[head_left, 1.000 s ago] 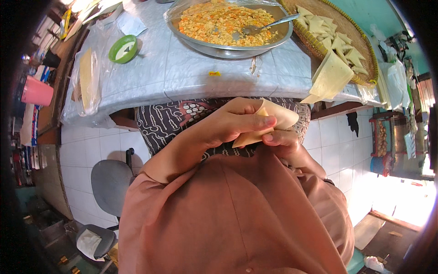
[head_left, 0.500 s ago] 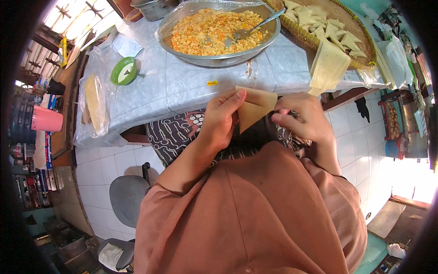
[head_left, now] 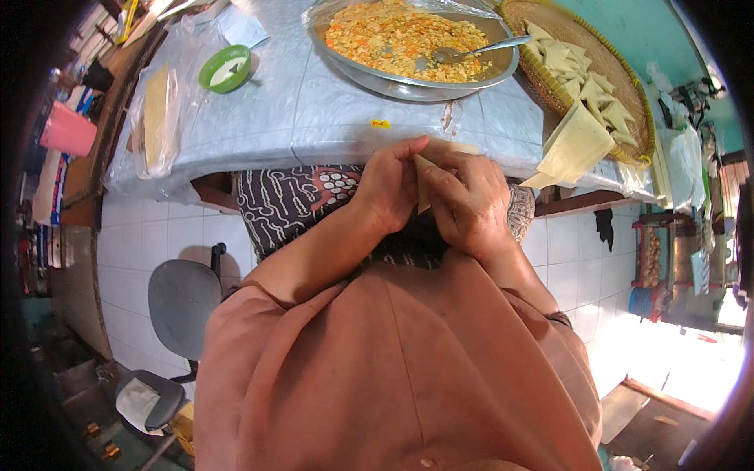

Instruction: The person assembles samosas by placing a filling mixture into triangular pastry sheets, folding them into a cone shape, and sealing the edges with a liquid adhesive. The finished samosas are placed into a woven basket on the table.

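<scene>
From here I am seeing a thin, pale-yellow wrapper (head_left: 463,147) being held between the left hand (head_left: 390,182) and right hand (head_left: 469,200). It is sitting partly folded, mostly hidden by them, a narrow corner pointing downward.

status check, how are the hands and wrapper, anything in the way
Left hand and right hand close together, pale wrapper held between them. Wrapper mostly covered, exact grip hidden. Nothing seen in the way; metal bowl beyond, apart from both.

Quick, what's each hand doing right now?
Left hand: closed around the pale wrapper sheet.
Right hand: closed on the same sheet, partly hiding it.
</scene>
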A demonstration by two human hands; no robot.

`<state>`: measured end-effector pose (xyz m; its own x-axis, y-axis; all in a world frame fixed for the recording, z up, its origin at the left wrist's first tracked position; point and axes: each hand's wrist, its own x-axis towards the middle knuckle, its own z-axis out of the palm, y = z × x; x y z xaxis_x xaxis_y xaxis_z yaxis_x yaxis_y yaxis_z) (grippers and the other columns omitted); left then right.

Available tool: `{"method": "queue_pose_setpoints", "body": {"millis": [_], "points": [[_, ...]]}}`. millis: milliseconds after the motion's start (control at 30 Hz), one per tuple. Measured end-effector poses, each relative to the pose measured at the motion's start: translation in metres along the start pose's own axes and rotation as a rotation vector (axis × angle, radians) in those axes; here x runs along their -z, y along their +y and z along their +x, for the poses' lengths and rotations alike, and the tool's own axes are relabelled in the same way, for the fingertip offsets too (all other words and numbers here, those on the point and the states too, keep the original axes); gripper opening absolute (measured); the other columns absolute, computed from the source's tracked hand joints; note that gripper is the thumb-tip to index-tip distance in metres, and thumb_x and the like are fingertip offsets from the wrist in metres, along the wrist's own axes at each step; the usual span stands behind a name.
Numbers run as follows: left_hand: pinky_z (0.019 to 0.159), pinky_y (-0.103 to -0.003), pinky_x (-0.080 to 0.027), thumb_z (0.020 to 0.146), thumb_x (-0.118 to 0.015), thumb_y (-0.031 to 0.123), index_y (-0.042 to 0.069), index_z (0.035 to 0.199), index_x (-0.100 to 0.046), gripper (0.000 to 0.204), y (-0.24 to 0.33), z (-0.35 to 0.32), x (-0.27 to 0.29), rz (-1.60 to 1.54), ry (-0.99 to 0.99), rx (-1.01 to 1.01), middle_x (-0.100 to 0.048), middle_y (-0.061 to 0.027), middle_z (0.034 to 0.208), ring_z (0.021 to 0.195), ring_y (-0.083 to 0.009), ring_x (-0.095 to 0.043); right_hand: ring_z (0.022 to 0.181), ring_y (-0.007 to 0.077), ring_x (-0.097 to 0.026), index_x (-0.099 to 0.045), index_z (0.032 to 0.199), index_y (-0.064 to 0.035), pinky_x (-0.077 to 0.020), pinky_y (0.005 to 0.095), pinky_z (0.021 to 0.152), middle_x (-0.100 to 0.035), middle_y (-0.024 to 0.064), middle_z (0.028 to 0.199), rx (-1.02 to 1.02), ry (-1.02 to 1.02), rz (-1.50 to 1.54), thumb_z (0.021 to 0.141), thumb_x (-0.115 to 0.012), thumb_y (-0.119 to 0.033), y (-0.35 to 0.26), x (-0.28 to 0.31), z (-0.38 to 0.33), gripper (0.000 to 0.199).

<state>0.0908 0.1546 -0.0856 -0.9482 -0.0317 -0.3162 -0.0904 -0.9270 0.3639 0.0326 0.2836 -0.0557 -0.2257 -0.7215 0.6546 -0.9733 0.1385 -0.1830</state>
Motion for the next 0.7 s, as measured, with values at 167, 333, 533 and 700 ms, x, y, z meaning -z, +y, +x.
{"method": "queue_pose_setpoints", "body": {"millis": [167, 333, 533, 700], "points": [[0.076, -0.033, -0.046, 0.085, -0.050, 0.026, 0.005, 0.092, -0.057, 0.023, -0.003, 0.001, 0.005, -0.018, 0.002, -0.001, -0.062, -0.0077, 0.089, 0.082, -0.0201, -0.060, 0.071, 0.0224, -0.054, -0.064, 0.092, -0.0134, -0.0420, 0.0332, 0.060, -0.056, 0.0033, 0.084, -0.012, -0.068, -0.052, 0.066, -0.064, -0.010, 0.003, -0.004, -0.005, 0.026], [0.076, -0.033, -0.046, 0.086, -0.048, 0.027, 0.005, 0.094, -0.055, 0.025, -0.009, 0.003, 0.009, -0.039, -0.056, 0.022, -0.061, -0.0090, 0.088, 0.080, -0.0208, -0.059, 0.068, 0.0250, -0.053, -0.064, 0.086, -0.0099, -0.0423, 0.0353, 0.057, -0.055, 0.0059, 0.080, -0.018, -0.049, -0.014, 0.066, -0.063, -0.007, 0.006, -0.008, -0.008, 0.021], [0.076, -0.032, -0.047, 0.090, -0.046, 0.026, 0.002, 0.099, -0.055, 0.028, -0.017, 0.011, 0.021, 0.037, -0.088, 0.014, -0.062, -0.0094, 0.088, 0.080, -0.0191, -0.061, 0.071, 0.0257, -0.054, -0.064, 0.083, -0.0065, -0.0427, 0.0362, 0.062, -0.056, 0.0073, 0.081, -0.065, -0.094, -0.019, 0.067, -0.062, -0.005, 0.004, -0.007, -0.007, 0.016], [0.076, -0.030, -0.047, 0.090, -0.046, 0.024, 0.001, 0.102, -0.053, 0.027, -0.016, 0.007, 0.014, 0.138, -0.110, -0.048, -0.061, -0.0083, 0.091, 0.081, -0.0174, -0.060, 0.074, 0.0256, -0.053, -0.064, 0.087, -0.0066, -0.0410, 0.0368, 0.065, -0.056, 0.0073, 0.085, -0.065, -0.121, -0.081, 0.066, -0.061, -0.007, 0.000, -0.003, -0.006, 0.021]]}}
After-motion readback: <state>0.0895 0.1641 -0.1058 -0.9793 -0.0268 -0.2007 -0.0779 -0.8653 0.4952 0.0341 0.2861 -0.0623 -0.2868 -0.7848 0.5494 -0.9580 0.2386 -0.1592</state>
